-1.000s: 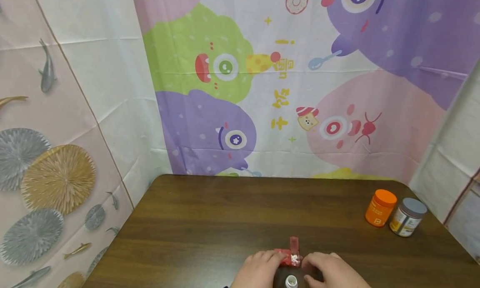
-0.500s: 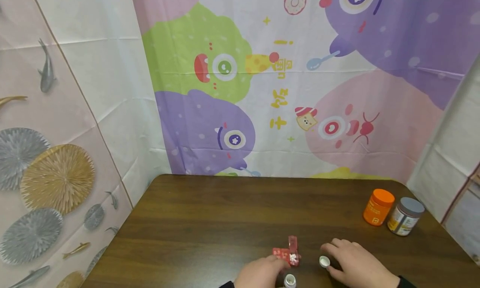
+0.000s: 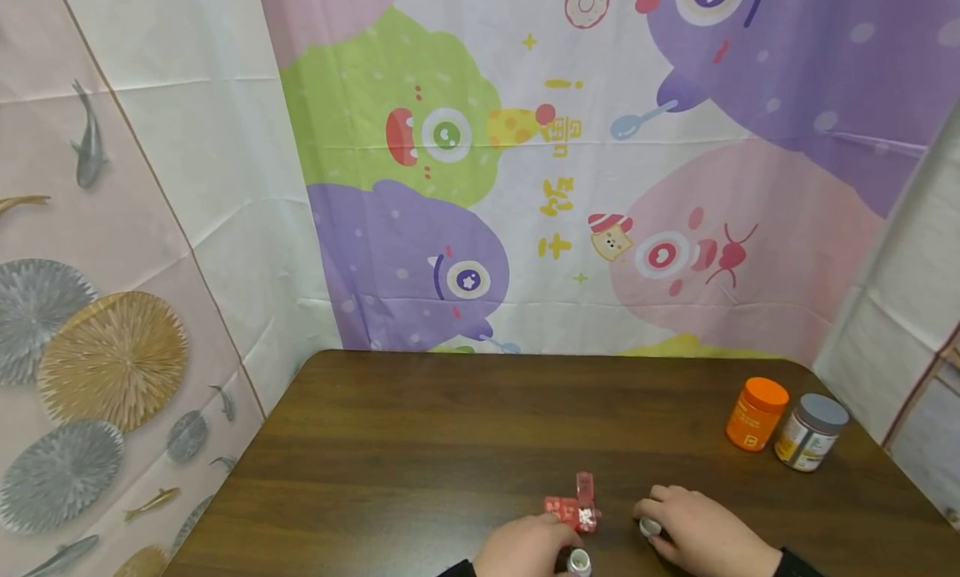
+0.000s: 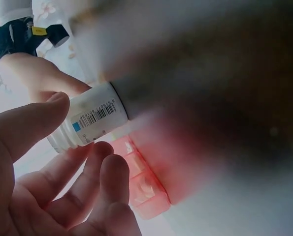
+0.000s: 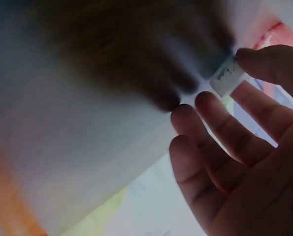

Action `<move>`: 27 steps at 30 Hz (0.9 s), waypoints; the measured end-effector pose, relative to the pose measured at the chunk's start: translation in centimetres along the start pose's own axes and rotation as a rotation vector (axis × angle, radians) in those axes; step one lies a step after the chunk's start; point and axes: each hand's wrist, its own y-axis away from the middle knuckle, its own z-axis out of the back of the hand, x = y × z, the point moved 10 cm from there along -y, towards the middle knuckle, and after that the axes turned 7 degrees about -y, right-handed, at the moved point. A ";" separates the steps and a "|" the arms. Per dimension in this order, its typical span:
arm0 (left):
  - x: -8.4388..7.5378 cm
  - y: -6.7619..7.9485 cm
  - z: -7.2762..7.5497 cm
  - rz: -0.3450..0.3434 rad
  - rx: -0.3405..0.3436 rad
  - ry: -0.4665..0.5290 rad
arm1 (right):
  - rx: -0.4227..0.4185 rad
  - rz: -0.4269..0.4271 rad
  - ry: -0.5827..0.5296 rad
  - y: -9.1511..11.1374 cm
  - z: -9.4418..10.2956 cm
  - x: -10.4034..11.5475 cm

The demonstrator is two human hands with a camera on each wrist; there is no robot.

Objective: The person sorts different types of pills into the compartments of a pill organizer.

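At the table's near edge, my left hand (image 3: 517, 548) holds a small white bottle (image 4: 94, 115) between thumb and fingers. The bottle stands uncapped, its round mouth facing up in the head view. To the right, my right hand (image 3: 701, 523) pinches a white bottle cap (image 5: 228, 77) between thumb and index finger, low over the table; the other fingers are spread. Just beyond the left hand lies a red pill box (image 3: 564, 507) with one lid raised and white pills in the compartment under it. Part of the box is hidden by the left fingers.
An orange jar (image 3: 757, 416) and a grey-lidded jar (image 3: 812, 433) stand side by side at the right of the brown wooden table (image 3: 420, 427). A cartoon-print cloth (image 3: 555, 293) hangs behind the table's far edge.
My right hand has moved right, away from the pill box, and now has its fingers on the cap. The left hand has drawn back from the pill box to the bottle.
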 end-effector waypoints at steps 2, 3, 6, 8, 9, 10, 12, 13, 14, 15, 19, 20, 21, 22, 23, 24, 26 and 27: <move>0.0 -0.1 0.0 -0.003 0.006 0.001 | 0.014 -0.027 -0.079 -0.2 -0.1 0.2; 0.0 -0.1 0.0 -0.007 0.009 0.001 | 0.015 -0.037 -0.121 -0.3 -0.1 0.4; 0.0 -0.2 -0.2 -0.025 0.028 0.016 | -0.002 -0.050 -0.243 -0.6 0.2 1.8; 0.0 -0.2 -0.2 -0.038 0.039 0.026 | -0.029 -0.032 -0.298 -0.8 0.6 3.3; -0.1 -0.2 -0.2 -0.042 0.041 0.027 | -0.047 -0.015 -0.319 -0.8 0.8 4.0; -0.1 -0.2 -0.2 -0.043 0.039 0.024 | -0.063 0.001 -0.342 -0.8 0.9 4.7; -0.1 -0.2 -0.2 -0.043 0.027 0.027 | -0.105 0.049 -0.364 -0.9 1.2 6.1; -0.1 -0.2 -0.2 -0.044 0.022 0.032 | -0.127 0.073 -0.367 -0.9 1.2 6.7; -0.1 -0.2 -0.2 -0.042 0.017 0.038 | -0.152 0.098 -0.366 -0.9 1.3 7.2; -0.1 -0.2 -0.2 -0.041 0.009 0.035 | -0.180 0.133 -0.357 -0.8 1.4 7.8; -0.1 -0.2 -0.2 -0.035 -0.009 0.002 | -0.252 0.242 -0.325 -0.8 1.3 9.1; -0.1 -0.2 -0.2 -0.028 -0.014 -0.018 | -0.257 0.260 -0.320 -0.8 1.2 9.2; -0.1 -0.2 -0.2 -0.020 -0.013 -0.032 | -0.251 0.271 -0.318 -0.9 1.0 9.3; -0.1 -0.1 -0.2 -0.011 -0.010 -0.042 | -0.245 0.279 -0.315 -1.1 0.8 9.3; 0.0 -0.1 -0.2 -0.002 -0.006 -0.048 | -0.240 0.287 -0.309 -1.2 0.6 9.4; 0.0 -0.1 -0.1 0.003 -0.004 -0.052 | -0.237 0.295 -0.300 -1.3 0.5 9.5; 0.0 -0.1 0.0 0.009 0.003 -0.056 | -0.235 0.313 -0.290 -1.4 0.3 9.7; 0.0 -0.1 0.0 0.006 0.003 -0.055 | -0.237 0.322 -0.285 -1.5 0.3 9.8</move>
